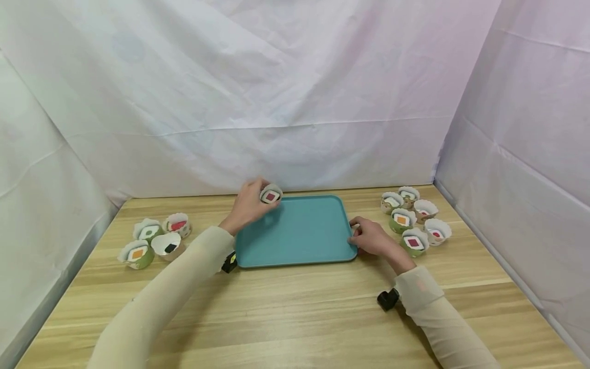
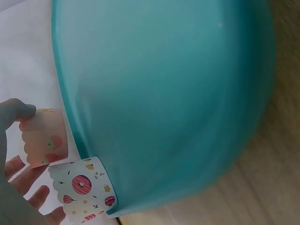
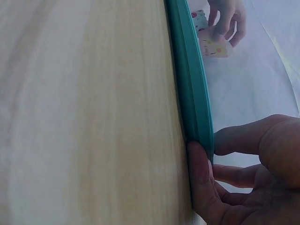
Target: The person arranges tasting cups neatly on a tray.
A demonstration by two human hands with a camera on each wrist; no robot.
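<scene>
At the tray's far left corner, my left hand holds a pink paper baking cup with strawberries between thumb and fingers. A sushi-like piece with a dark red square shows inside the cup in the head view. Beside it, in the left wrist view, a white paper cup with a doughnut print stands at the corner of the tray; the left hand hides it from the head view. My right hand pinches the right rim of the blue-green tray, thumb on one side and fingers on the other.
Several paper cups with sushi-like pieces, including one with an orange square, stand on the wooden table at left. Another group, including a green cup, stands right of my right hand. White sheeting borders the table's back and sides.
</scene>
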